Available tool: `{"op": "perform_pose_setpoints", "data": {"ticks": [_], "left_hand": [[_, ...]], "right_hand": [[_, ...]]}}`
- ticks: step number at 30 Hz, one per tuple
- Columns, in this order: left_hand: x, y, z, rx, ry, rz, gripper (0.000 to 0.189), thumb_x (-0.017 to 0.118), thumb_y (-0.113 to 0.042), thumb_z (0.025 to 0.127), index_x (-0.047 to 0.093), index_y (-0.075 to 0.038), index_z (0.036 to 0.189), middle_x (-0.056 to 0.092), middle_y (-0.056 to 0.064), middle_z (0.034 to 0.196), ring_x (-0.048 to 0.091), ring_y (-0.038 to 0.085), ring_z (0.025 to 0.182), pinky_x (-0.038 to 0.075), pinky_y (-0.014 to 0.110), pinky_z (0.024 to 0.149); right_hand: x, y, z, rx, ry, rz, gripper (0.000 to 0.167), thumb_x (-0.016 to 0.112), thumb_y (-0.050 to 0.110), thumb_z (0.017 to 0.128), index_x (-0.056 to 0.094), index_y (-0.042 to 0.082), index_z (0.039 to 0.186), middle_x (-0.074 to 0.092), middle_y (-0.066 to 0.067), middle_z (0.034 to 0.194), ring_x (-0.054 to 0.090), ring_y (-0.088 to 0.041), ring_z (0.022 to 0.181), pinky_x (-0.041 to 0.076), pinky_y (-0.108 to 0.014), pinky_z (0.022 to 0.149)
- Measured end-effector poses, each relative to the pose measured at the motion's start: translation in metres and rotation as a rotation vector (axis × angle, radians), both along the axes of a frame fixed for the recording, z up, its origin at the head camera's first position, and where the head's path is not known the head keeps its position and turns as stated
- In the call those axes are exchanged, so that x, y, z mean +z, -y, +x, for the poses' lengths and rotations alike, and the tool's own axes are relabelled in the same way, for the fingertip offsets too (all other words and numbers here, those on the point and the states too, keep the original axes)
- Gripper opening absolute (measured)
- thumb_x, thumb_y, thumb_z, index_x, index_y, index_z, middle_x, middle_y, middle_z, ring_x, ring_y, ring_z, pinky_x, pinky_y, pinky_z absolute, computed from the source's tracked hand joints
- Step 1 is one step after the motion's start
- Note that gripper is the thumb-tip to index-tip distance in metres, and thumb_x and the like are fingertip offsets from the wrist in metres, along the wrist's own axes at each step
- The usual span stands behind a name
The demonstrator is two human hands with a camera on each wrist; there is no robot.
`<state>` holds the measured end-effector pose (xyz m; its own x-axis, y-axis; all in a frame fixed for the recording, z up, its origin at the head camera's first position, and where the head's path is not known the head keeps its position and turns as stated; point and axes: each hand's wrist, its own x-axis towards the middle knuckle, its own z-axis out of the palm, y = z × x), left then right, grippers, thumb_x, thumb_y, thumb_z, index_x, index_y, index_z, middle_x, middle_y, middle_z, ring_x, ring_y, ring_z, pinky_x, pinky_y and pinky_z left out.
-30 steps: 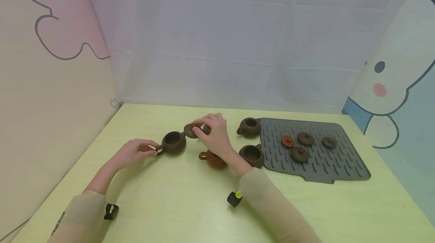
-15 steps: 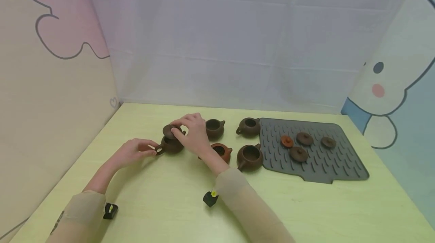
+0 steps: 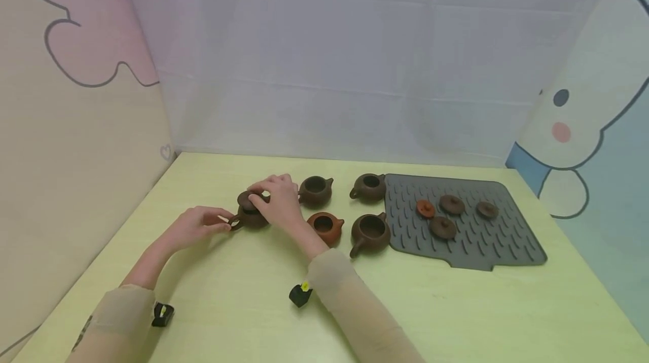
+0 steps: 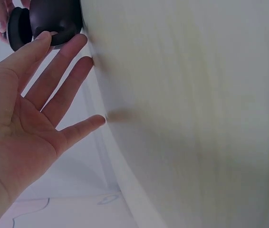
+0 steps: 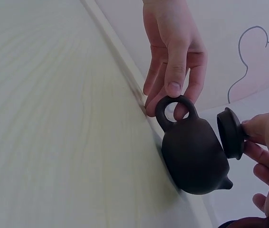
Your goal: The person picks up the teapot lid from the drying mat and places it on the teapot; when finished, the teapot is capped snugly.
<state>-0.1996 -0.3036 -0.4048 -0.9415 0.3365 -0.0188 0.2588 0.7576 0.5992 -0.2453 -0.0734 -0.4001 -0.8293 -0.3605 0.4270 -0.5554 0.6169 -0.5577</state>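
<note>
Teapot (image 3: 253, 220) is sitting upright left of centre in the head view, dark brown, on the pale yellow table (image 3: 228, 301). With your left hand (image 3: 195, 229) you are pinching its looped handle (image 5: 161, 115) between thumb and fingers, while your little finger is stretching away from the others in the left wrist view. Your right hand (image 3: 281, 200) is grasping a dark lid (image 3: 245, 200) at the thumb and fingertips, holding it tilted over the teapot's mouth. In the right wrist view a gap is showing on the handle side; whether the lid's spout-side edge is touching the rim is hard to tell. Around the middle of the head view, four uncovered pots are standing: a dark pot (image 3: 315, 199) just beyond your right hand, a reddish pot (image 3: 332, 234) beside your right forearm, and two brown pots (image 3: 377, 244) farther right, near the edge of the grey mat (image 3: 512, 247). On that mat, right of centre, one orange-red lid (image 3: 426, 209) and three brown lids (image 3: 443, 228) are lying.
</note>
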Motion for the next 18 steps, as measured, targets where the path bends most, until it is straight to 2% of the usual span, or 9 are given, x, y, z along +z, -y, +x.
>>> {"op": "perform_pose_setpoints", "data": {"ticks": [10,18], "left_hand": [[-0.0008,0.0023,-0.0001,0.004,0.012,-0.003,0.033,0.069,-0.026,0.093,0.069,-0.009,0.121,0.078,0.006,0.100,0.072,0.021,0.097,0.051,0.031,0.078],[0.0030,-0.0010,0.0013,-0.002,0.009,0.001,0.032,0.068,-0.026,0.093,0.069,-0.008,0.120,0.078,0.007,0.099,0.073,0.020,0.096,0.051,0.030,0.078]], "right_hand": [[0.0024,-0.0008,0.0021,-0.027,0.089,0.119,0.018,0.066,0.037,0.095,0.074,0.033,0.109,0.068,0.010,0.108,0.051,-0.017,0.109,0.040,-0.042,0.096],[0.0011,0.0005,0.0009,-0.030,0.110,0.138,0.018,0.066,0.039,0.094,0.074,0.035,0.110,0.068,0.011,0.111,0.053,-0.017,0.111,0.039,-0.044,0.098]]}}
